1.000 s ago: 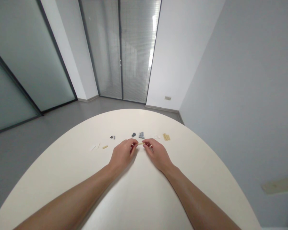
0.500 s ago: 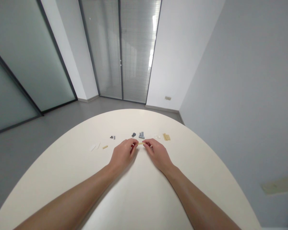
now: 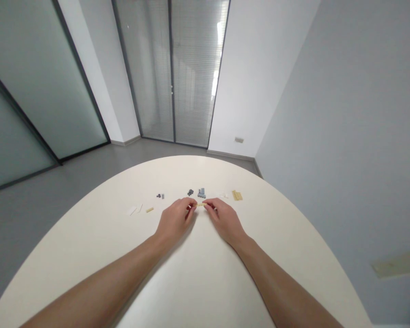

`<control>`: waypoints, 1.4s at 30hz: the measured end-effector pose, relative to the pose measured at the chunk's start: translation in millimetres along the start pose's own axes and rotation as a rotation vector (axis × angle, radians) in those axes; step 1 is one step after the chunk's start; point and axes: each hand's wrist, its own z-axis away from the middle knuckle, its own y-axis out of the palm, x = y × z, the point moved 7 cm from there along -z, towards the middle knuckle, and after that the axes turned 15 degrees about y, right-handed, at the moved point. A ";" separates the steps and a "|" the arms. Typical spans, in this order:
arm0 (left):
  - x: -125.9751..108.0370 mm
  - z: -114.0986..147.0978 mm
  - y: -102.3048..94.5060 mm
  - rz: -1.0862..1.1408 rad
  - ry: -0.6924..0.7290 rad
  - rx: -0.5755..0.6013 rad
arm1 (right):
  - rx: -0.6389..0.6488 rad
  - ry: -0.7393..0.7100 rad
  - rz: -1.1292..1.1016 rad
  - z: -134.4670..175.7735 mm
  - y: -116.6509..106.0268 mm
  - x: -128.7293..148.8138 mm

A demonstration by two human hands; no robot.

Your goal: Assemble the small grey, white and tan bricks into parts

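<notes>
Between my two hands is a small tan building-block piece, long and thin. My left hand pinches its left end between thumb and fingers. The right end sits in the closed fingertips of my right hand. Both ends of the piece are hidden by the fingers. Just beyond the hands lie a group of blue-grey blocks and a small cluster of dark grey blocks. Some small white pieces are close to the right hand's knuckles.
A round cream table bears everything. Tan blocks lie together at the right. On the left are white strips, a single tan piece and small dark and grey pieces. Glass partitions and walls stand beyond the table.
</notes>
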 end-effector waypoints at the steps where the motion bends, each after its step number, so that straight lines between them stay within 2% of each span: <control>1: -0.1 -0.1 -0.1 0.002 0.000 -0.002 | 0.001 -0.003 0.000 0.0 -0.1 0.3; 27: 1.7 0.0 1.4 -0.009 0.009 -0.012 | 0.014 0.001 0.038 1.5 0.0 1.1; 35: 2.5 1.0 -1.0 0.028 0.027 -0.072 | 0.019 0.001 0.049 2.4 0.7 1.7; 42: -7.2 0.5 -4.9 0.091 0.126 -0.102 | 0.037 -0.057 0.052 4.2 1.3 5.7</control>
